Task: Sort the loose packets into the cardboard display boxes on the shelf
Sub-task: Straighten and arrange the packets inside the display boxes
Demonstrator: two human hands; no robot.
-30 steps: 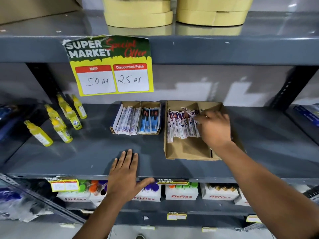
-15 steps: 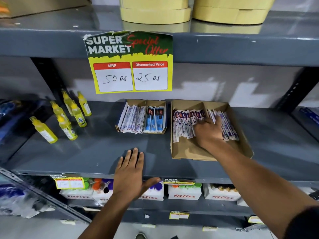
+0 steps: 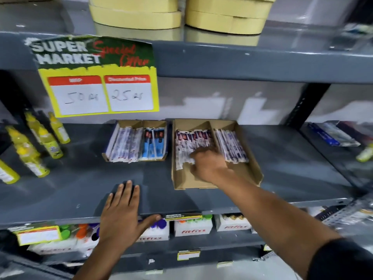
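Two cardboard display boxes sit on the grey shelf (image 3: 80,178). The larger box (image 3: 252,170) on the right has a divider; its left half holds several purple-and-white packets (image 3: 189,142), its right half a neat row of white packets (image 3: 232,146). My right hand (image 3: 207,164) lies inside this box, fingers bent over the lower ends of the left-half packets; whether it grips any is unclear. The smaller box (image 3: 125,124) to the left holds white packets (image 3: 125,144) and blue packets (image 3: 153,144). My left hand (image 3: 121,215) rests flat, fingers spread, on the shelf's front edge.
Several yellow bottles (image 3: 40,142) stand at the shelf's left. A yellow price sign (image 3: 96,77) hangs from the upper shelf, which carries pale round stacks (image 3: 181,11). Below are white Fitfizz boxes (image 3: 192,229). Flat dark packs (image 3: 333,136) lie on the neighbouring shelf to the right.
My right hand slid down and left within the large box, from the divider to the lower ends of the left-half packets. The left hand stayed put. The view is blurred from head motion.
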